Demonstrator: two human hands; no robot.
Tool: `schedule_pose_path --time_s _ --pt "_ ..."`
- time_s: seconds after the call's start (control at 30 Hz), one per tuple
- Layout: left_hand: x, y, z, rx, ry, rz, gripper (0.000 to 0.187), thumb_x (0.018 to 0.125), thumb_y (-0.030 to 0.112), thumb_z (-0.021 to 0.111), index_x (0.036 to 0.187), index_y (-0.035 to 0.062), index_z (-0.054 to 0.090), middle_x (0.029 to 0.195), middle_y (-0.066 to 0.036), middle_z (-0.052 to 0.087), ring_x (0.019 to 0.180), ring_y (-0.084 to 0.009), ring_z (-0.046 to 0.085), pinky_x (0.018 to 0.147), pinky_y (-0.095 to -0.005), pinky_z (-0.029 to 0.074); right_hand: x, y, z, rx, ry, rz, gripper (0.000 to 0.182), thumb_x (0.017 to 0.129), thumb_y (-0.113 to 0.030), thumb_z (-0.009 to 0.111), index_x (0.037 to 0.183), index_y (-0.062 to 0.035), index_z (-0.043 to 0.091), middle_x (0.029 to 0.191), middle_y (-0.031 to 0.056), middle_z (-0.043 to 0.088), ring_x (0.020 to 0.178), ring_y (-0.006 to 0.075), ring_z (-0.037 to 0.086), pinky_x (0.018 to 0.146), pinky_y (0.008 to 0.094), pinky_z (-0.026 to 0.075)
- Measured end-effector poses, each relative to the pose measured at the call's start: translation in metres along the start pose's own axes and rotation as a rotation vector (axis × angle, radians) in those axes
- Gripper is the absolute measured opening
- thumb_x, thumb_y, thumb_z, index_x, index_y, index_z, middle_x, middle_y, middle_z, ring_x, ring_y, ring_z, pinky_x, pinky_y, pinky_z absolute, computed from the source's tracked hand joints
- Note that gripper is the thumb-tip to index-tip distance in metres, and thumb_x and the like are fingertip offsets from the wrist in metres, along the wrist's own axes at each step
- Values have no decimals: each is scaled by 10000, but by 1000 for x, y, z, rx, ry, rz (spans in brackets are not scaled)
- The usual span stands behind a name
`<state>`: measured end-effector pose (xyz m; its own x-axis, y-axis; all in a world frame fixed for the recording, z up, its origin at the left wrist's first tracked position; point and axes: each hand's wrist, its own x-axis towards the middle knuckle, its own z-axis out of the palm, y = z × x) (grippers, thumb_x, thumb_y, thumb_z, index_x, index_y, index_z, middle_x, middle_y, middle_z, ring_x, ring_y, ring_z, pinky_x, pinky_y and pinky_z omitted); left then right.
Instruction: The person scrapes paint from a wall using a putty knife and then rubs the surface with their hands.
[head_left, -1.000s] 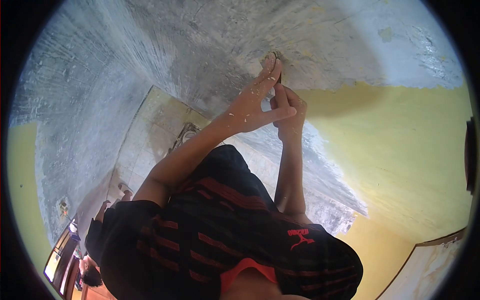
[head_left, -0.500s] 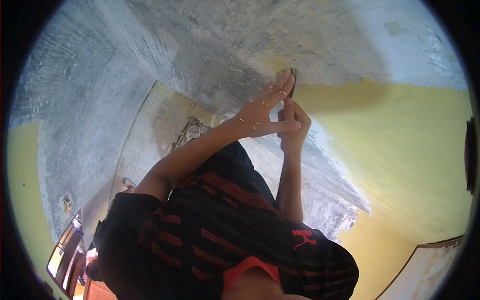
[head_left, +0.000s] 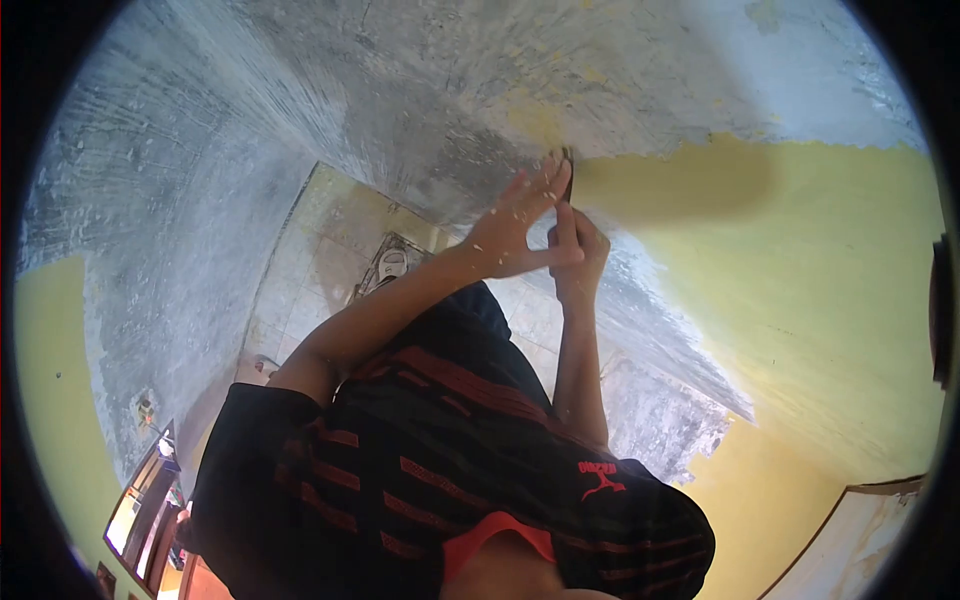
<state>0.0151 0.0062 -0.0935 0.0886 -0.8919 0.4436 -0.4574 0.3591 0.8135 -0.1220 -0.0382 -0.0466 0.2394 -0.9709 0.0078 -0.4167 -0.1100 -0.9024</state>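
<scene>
A thin, dark scraper-like tool (head_left: 569,182) is seen nearly edge-on against the wall, where grey bare plaster (head_left: 430,90) meets yellow-green paint (head_left: 800,260). My right hand (head_left: 582,252) is closed round its lower end, one finger pointing up along it. My left hand (head_left: 515,225) has its fingers stretched out, their tips against the tool's upper part and the thumb reaching across in front of my right hand. Pale flakes cling to the back of my left hand. The tool's handle is mostly hidden by my right hand.
Below is a tiled floor (head_left: 330,230), with a light shoe or sandal (head_left: 392,264) near the wall's foot. At the lower left is a window-like opening (head_left: 140,500). A brown-edged pale panel (head_left: 860,540) stands at the lower right, and a dark object (head_left: 940,312) at the right edge.
Both hands and the tool have shifted slightly left and a little down in the view. The camera view has also shifted slightly. Both hands remain at the tool.
</scene>
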Motion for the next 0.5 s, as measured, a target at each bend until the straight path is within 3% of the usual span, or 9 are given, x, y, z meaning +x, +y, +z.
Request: schedule_pose_path --time_s 0.07,0.13,0.2,0.4,0.47,0.5 --pt "-7 -2 13 -90 -11 -23 1114 933 575 767 1689 -46 233 1741 -282 269 1654 -396 186 1324 -562 115 -4 9 -8 -24 -69 87 350 1098 -260 660 892 13 737 621 -19 528 595 68 454 539 294 338" --pt "-7 -3 6 -72 -16 -26 1113 936 573 764 1691 -44 229 1742 -282 266 1654 -396 187 1324 -562 118 -8 17 11 182 -36 182 349 1109 -263 643 910 3 751 625 -28 530 594 54 452 533 286 333" --pt "-7 -7 5 -56 -34 -31 1111 938 571 760 1693 -43 224 1743 -282 264 1654 -396 188 1324 -561 121 -16 13 25 97 2 85 349 1109 -266 643 916 3 755 631 -25 539 594 55 464 536 286 346" --pt "-7 -6 15 6 -10 32 1121 936 564 760 1690 -53 204 1746 -322 208 1647 -430 193 1316 -571 144 -10 19 8 77 35 58 334 1101 -247 649 907 5 752 650 -15 568 607 76 492 556 288 376" --pt "-8 -1 22 -76 60 27 1139 947 538 753 1704 -52 140 1757 -332 156 1650 -447 166 1318 -574 97 -8 21 1 48 -60 50 280 1095 -240 656 1052 2 791 674 0 592 633 84 517 578 288 409" --pt "-8 -1 22 -76 60 28 1139 947 538 753 1704 -52 140 1757 -332 156 1650 -447 166 1318 -574 97 -7 14 2 48 -60 49 280 1095 -240 656 1052 2 791 674 0 592 633 84 517 578 288 409"
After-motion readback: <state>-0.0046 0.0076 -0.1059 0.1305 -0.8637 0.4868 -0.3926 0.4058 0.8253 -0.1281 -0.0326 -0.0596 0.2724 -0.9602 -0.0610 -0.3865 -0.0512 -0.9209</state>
